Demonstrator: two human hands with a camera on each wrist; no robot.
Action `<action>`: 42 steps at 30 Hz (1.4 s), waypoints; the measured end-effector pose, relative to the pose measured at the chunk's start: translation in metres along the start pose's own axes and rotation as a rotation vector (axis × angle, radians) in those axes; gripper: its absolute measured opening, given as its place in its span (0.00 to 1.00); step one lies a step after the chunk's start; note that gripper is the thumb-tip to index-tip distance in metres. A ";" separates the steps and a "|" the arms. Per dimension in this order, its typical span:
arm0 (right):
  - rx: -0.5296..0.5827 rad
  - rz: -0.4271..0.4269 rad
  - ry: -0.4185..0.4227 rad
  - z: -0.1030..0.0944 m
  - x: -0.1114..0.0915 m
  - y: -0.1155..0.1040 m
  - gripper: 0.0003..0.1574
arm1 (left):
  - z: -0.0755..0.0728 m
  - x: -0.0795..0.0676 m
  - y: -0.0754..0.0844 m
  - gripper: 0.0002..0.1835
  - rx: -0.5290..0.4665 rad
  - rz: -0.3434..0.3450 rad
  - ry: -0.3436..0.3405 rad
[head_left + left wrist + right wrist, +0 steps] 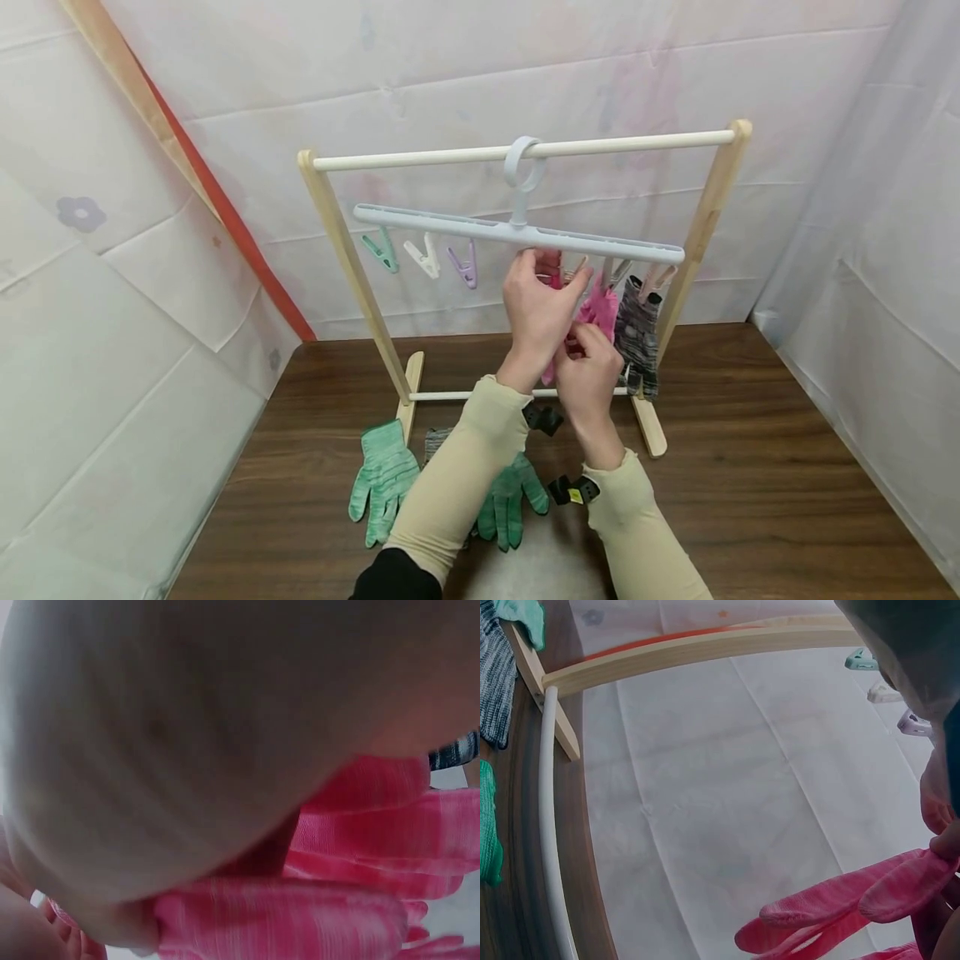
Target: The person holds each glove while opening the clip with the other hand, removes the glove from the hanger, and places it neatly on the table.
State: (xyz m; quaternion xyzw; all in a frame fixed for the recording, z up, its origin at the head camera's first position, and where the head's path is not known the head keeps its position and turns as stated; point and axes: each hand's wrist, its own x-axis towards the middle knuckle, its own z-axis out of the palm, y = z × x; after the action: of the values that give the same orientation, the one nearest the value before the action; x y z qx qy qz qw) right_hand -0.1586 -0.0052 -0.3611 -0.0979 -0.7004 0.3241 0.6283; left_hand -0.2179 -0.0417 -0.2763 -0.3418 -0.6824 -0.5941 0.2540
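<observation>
Under the pale hanger point(600, 243), my left hand point(543, 304) pinches a light clothespin point(573, 265) between thumb and fingers, with pink cloth right beside it. Lower and to the right, my right hand point(588, 371) grips a pink knit glove point(840, 896), whose fingers stick out past my fingertips in the right wrist view. Pink folds point(285, 919) fill the lower part of the left wrist view, below my hand. Another pink glove point(600, 307) hangs from a grey clothespin point(619, 272). The upper end of the held glove is mostly hidden by my left hand.
Dark grey gloves point(637, 333) hang from a pink clothespin point(658, 279) at the right. Green point(382, 250), white point(425, 256) and purple point(467, 265) clothespins dangle at the left. A wooden rack point(701, 225) carries the hanger. Green gloves point(385, 475) lie on the table point(750, 467).
</observation>
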 end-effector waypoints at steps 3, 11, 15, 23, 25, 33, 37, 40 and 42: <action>0.007 0.008 -0.002 -0.001 0.000 -0.001 0.03 | 0.000 -0.001 -0.003 0.17 -0.014 0.032 0.023; 0.020 0.018 -0.002 -0.002 -0.001 0.001 0.02 | 0.000 0.000 -0.008 0.12 -0.057 0.105 0.065; 0.032 0.022 0.002 -0.003 -0.001 0.001 0.02 | 0.000 0.000 -0.009 0.12 -0.081 0.118 0.080; 0.061 0.044 -0.026 -0.007 -0.002 0.001 0.06 | 0.000 0.001 -0.007 0.08 -0.125 0.112 0.087; 0.061 0.056 -0.039 -0.008 -0.002 0.001 0.05 | -0.001 0.002 -0.006 0.07 -0.124 0.111 0.085; 0.027 0.143 -0.067 -0.017 -0.004 0.002 0.03 | -0.002 0.002 -0.005 0.08 -0.109 0.110 0.074; 0.027 0.223 -0.102 -0.026 -0.005 0.003 0.04 | -0.001 0.002 -0.005 0.08 -0.106 0.113 0.066; 0.032 0.281 -0.139 -0.033 -0.005 0.005 0.06 | -0.001 0.002 -0.004 0.09 -0.103 0.112 0.059; 0.039 0.319 -0.157 -0.037 -0.006 0.005 0.07 | -0.001 0.002 -0.003 0.10 -0.093 0.110 0.056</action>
State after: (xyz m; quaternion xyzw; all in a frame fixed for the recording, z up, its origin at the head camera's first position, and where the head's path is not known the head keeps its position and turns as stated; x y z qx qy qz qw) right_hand -0.1241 0.0075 -0.3685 -0.1700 -0.7164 0.4398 0.5142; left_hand -0.2213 -0.0423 -0.2768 -0.3735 -0.6267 -0.6197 0.2893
